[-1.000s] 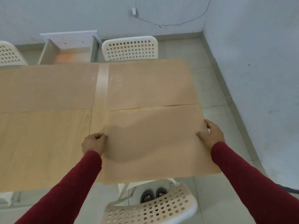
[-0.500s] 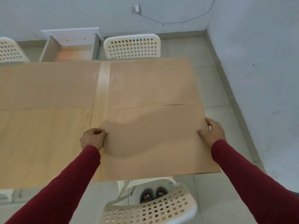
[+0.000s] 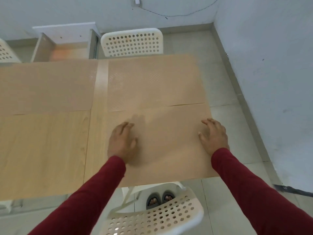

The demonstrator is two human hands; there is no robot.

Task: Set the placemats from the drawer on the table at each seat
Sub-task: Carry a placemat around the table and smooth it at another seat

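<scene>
Hands lie flat on the nearest placemat (image 3: 169, 143); the left hand (image 3: 122, 141) presses near its left edge with fingers straight and slightly spread, gripping nothing; the right hand (image 3: 214, 135) rests at its right edge, fingers likewise extended and apart; the mat lies on the tabletop (image 3: 44, 150) at the near right seat, above a white perforated chair (image 3: 155, 217); a second placemat (image 3: 155, 82) lies just beyond it, touching along the seam; a third placemat (image 3: 45, 87) covers the far left; an open drawer (image 3: 67, 50) stands behind the tabletop.
</scene>
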